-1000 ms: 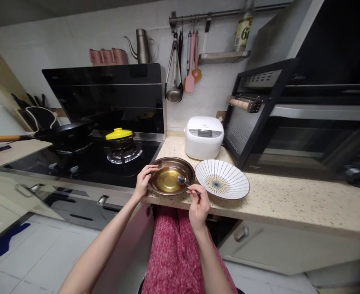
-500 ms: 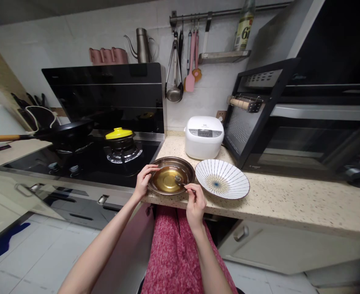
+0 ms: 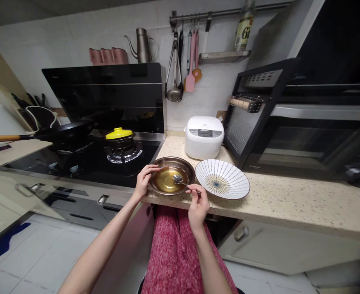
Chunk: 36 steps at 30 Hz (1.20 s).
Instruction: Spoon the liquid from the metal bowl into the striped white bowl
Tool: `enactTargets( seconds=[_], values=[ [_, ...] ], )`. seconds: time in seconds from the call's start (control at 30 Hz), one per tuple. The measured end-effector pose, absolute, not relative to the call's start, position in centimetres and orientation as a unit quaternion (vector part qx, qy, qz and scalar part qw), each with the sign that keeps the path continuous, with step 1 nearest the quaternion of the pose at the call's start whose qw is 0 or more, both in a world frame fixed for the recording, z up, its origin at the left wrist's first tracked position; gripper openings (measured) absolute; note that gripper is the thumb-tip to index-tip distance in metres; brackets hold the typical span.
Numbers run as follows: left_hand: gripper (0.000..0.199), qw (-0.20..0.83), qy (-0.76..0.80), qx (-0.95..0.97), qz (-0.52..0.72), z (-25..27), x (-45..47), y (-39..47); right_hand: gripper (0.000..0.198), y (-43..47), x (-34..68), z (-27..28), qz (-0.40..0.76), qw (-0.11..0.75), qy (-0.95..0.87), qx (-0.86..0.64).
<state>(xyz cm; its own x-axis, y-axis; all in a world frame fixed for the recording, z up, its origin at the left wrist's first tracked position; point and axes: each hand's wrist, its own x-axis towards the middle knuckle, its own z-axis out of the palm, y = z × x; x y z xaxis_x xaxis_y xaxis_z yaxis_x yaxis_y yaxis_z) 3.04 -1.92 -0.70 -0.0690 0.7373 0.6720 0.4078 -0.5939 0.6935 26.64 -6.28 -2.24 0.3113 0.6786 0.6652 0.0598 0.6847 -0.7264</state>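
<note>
A round metal bowl [image 3: 184, 162] with yellowish liquid [image 3: 164, 179] in it stands at the front edge of the counter. My left hand [image 3: 143, 179] grips its left rim, fingers over the edge and thumb outside. Between the fingertips of my right hand [image 3: 197, 204] is the handle of a metal spoon [image 3: 177, 179], whose head is in the bowl at the liquid. Right beside the bowl lies a white plate [image 3: 235, 179] with dark radiating lines and a blue centre.
A white rice cooker [image 3: 203, 141] stands behind the bowl and plate. On the stove to the left are a yellow-lidded pot [image 3: 118, 134] and a black wok [image 3: 65, 132] with a wooden handle. An oven [image 3: 305, 143] fills the right. Utensils [image 3: 174, 92] hang on the wall.
My right hand has shifted slightly right, and the spoon's head now shows more clearly in the bowl. My left hand and the bowl have stayed put.
</note>
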Motion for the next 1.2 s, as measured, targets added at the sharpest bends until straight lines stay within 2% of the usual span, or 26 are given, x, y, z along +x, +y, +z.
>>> enactTargets(
  seconds=[0.7, 1.03, 1.2],
  values=[
    [0.038, 0.138, 0.430, 0.668, 0.592, -0.8, 3.0, -1.8, 0.014, -7.4, 28.9, 0.1, 0.152, 0.822, -0.453, -0.310],
    [0.038, 0.136, 0.433, 0.669, 0.588, -0.7, 3.0, -1.9, 0.014, -7.1, 30.5, 0.9, 0.063, 0.829, -0.447, -0.330],
    [0.038, 0.136, 0.432, 0.669, 0.590, -0.7, 3.0, -1.9, 0.014, -6.6, 31.0, 0.1, 0.027, 0.807, -0.487, -0.334]
  ],
)
